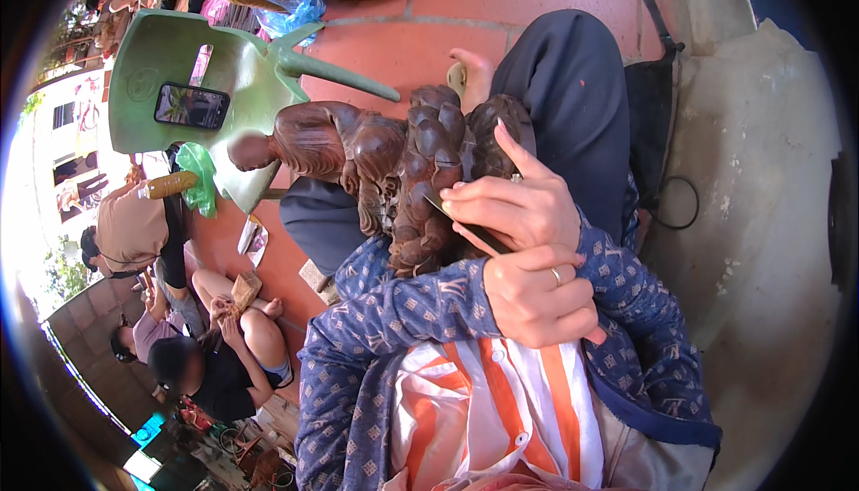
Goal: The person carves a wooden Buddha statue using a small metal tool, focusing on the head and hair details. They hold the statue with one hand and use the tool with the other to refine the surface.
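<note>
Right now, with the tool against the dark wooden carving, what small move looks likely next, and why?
Probably a short push of the thin dark tool along the groove in the wooden carving. Its tip sits against the carved folds; the upper hand guides the blade with a fingertip braced on the wood, while the lower hand is fisted around the handle. Which hand is left or right is unclear.

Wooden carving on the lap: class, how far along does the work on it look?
Done: the dark wooden carving already has full rounded forms and a smooth, dark surface.
In hand: the left hand grips a thin dark tool, and the right hand steadies its tip against the lumpy middle section.
Left: probably only fine detail there. No rough, uncut wood shows, though the far side is hidden.
</note>
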Demonstrator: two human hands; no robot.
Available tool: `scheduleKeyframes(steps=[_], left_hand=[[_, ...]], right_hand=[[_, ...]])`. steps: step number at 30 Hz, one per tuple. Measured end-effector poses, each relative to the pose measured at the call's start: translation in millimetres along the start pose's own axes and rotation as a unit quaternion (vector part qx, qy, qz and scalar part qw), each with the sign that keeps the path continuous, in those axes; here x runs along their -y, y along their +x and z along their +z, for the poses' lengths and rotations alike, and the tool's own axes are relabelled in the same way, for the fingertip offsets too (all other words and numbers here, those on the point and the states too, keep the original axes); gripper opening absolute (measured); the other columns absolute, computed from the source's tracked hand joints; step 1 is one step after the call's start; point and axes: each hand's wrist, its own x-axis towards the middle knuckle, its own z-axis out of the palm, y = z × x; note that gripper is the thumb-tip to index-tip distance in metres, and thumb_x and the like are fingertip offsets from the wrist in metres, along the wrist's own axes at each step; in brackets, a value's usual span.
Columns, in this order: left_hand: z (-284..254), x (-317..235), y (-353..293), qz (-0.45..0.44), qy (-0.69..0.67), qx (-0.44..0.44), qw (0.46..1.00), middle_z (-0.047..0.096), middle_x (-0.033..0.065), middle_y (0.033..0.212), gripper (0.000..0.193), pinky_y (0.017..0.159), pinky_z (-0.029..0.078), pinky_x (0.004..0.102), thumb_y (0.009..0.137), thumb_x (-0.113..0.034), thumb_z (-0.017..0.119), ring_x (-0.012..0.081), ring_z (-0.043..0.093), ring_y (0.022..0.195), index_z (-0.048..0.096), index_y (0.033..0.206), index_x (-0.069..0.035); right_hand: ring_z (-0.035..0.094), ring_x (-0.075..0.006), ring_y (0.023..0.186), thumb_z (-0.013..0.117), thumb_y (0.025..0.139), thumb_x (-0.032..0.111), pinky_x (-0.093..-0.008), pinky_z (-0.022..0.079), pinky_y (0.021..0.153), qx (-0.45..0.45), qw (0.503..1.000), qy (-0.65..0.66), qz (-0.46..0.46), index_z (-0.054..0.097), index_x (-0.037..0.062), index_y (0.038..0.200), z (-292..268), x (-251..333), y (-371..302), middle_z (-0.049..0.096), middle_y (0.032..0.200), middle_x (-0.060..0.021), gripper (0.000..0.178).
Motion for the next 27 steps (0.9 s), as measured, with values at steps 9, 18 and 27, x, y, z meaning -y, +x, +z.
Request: scheduleKeyframes(steps=[9, 18, 27], left_hand=[[6, -2, 0, -0.007, 0.006, 0.001, 1.0, 0.054, -0.0053, 0.06, 0.041, 0.079, 0.053, 0.0297, 0.083, -0.046, 0.067, 0.0095, 0.053, 0.052, 0.053, 0.062, -0.014], [15, -6, -11, -0.008, 0.035, 0.054, 0.998, 0.051, -0.0056, 0.059, 0.037, 0.083, 0.05, 0.0284, 0.079, -0.045, 0.069, 0.0106, 0.054, 0.053, 0.054, 0.062, -0.015], [21, -10, -22, -0.024, 0.04, 0.104, 0.994, 0.055, -0.0026, 0.067, 0.031, 0.089, 0.049, 0.0316, 0.082, -0.041, 0.067, 0.013, 0.06, 0.065, 0.056, 0.069, -0.014]], right_hand=[[0.073, -0.0139, 0.088, 0.077, 0.078, 0.01, -0.0548, 0.03, 0.115, 0.014, 1.0, -0.006, -0.001, 0.074, 0.0111, 0.088, 2, -6, -11, 0.075, 0.091, 0.0008, 0.01], [0.071, -0.0155, 0.093, 0.076, 0.077, 0.016, -0.0555, 0.026, 0.115, -0.006, 1.0, 0.008, -0.025, 0.074, 0.0142, 0.087, 8, -17, -28, 0.074, 0.092, 0.0033, 0.01], [0.066, -0.0134, 0.1, 0.079, 0.072, 0.026, -0.0523, 0.029, 0.112, -0.021, 0.998, 0.002, -0.062, 0.074, 0.0168, 0.088, 12, -28, -34, 0.072, 0.093, 0.0074, 0.02]])
